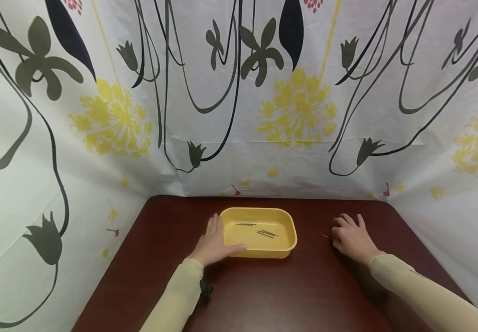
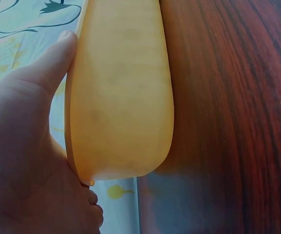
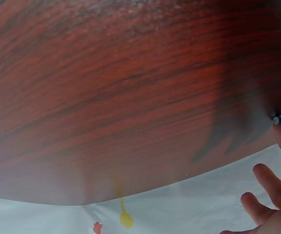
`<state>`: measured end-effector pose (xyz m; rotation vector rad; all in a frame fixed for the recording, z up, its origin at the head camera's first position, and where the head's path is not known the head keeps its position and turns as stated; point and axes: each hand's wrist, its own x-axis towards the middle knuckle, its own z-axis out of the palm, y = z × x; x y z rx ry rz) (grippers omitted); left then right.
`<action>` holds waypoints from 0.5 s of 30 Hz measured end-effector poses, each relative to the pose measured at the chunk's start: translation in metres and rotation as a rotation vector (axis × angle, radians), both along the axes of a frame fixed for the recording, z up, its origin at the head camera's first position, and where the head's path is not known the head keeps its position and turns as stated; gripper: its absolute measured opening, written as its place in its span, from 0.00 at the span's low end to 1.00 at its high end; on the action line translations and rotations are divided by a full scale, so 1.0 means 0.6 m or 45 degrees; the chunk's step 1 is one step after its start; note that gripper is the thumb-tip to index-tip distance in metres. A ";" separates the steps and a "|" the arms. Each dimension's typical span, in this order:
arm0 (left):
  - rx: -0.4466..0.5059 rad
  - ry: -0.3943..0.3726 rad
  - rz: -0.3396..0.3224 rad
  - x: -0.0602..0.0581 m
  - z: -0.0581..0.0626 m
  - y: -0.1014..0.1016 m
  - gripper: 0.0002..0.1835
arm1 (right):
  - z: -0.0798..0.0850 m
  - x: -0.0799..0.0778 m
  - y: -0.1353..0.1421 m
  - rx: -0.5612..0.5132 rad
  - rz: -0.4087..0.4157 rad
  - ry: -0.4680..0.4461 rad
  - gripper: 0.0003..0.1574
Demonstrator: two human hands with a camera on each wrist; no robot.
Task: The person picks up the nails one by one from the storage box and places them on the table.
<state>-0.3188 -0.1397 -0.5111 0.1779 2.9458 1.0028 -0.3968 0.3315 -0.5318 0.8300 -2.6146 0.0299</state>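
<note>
Grey metal shows between the fingertips of the right hand (image 1: 353, 239), which pinch one nail (image 3: 277, 120); its round end faces back towards the wrist, and its thin length juts out to the left of the grip. Whether it touches the table (image 1: 305, 295) below, I cannot tell. The step in hand seems to be managing that single nail while the left hand (image 1: 214, 242) steadies the tray (image 1: 259, 253). Done well, it calls for thumb and finger set squarely on the shank, with just enough pressure to stop any rolling; too tight a squeeze could make so thin a piece twist or spring away. That hand's other fingers are best held loose, out of the nail's path. Left of the grip and well apart from it, the yellow tray sits upright on the table, with more nails (image 1: 267, 234) lying inside: one small bunch on the side nearer the grip, another farther left and a little farther back. At the tray's end away from the grip, the left hand lies spread round a corner, thumb along the near rim and fingers straight along the end wall, bracing rather than clutching. Gentle sideways contact should serve there; bearing down on the rim might tip the tray and send its nails sliding. Beyond the grip, past the table's far edge, hangs patterned cloth (image 1: 214, 129).
</note>
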 end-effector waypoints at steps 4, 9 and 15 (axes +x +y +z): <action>-0.012 -0.009 -0.011 -0.001 0.002 0.002 0.71 | 0.001 0.000 0.002 -0.008 0.002 0.018 0.14; -0.016 -0.007 -0.002 0.000 0.005 0.000 0.71 | 0.001 -0.002 0.001 -0.004 0.012 0.021 0.14; -0.017 -0.013 -0.014 0.001 0.009 -0.003 0.71 | 0.024 -0.006 -0.006 -0.032 -0.016 -0.001 0.14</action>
